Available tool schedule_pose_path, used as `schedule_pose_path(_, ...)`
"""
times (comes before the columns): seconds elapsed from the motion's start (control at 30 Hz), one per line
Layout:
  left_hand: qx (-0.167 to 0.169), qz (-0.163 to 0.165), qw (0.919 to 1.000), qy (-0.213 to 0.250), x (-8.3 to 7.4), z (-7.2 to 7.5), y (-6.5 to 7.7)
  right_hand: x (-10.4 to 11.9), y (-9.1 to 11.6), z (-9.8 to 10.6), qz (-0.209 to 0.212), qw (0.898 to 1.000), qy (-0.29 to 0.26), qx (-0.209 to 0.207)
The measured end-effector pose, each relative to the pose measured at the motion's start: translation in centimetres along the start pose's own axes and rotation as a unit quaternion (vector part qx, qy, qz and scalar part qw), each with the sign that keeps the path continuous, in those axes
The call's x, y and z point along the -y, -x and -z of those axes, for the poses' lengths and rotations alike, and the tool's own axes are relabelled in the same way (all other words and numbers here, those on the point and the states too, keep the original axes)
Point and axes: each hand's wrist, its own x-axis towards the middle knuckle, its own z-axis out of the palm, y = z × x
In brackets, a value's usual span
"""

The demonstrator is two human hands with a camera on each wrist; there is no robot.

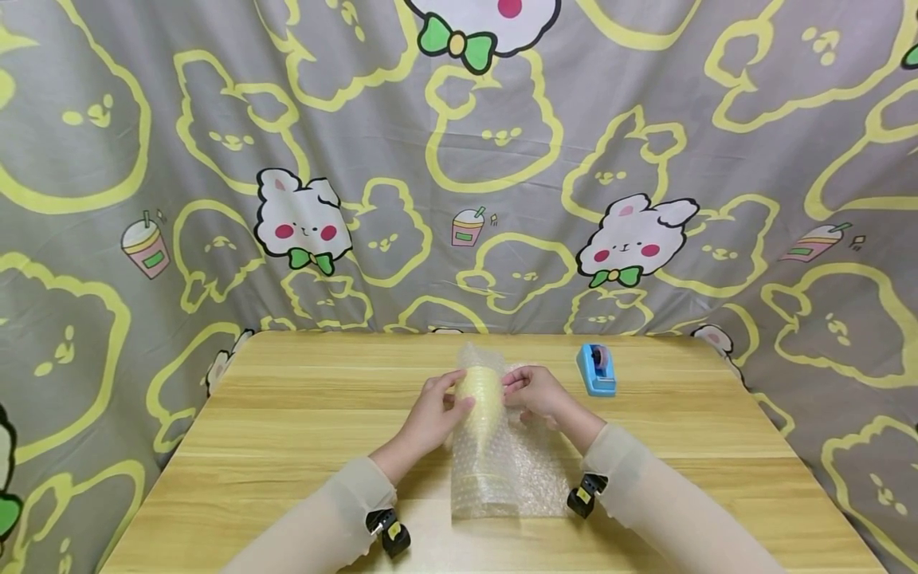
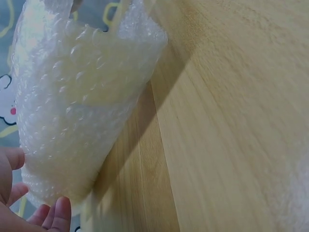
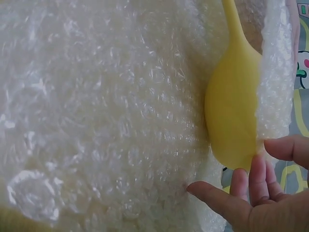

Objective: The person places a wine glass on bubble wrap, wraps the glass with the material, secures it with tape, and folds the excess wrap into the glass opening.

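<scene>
Left grip [image 1: 432, 406] holds bubble wrap [image 1: 486, 478] around yellow utensil [image 3: 232, 104]; right grip [image 1: 536, 391] pinches wrap

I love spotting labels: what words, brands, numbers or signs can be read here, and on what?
No text can be read.
Bubble wrap, yellow spoon: none visible.
Curtain: cartoon pictures, no legible words.
Tape dispenser: too small to tell.
Black wrist cameras: too small to tell.
</scene>
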Motion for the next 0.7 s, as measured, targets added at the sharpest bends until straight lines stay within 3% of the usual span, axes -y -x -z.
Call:
schedule_pose_path(0.3,-0.003,-0.006,0.9997,-0.024,0.06,-0.29,-0.24,-0.04,0.07,0.04,-0.008,1.0,-0.001,-0.012)
schedule_pose_path(0.7,0.007,0.005,0.9999,-0.015,-0.42,-0.64,-0.27,-0.02,0.23,-0.02,-0.018,0.999,-0.025,-0.031)
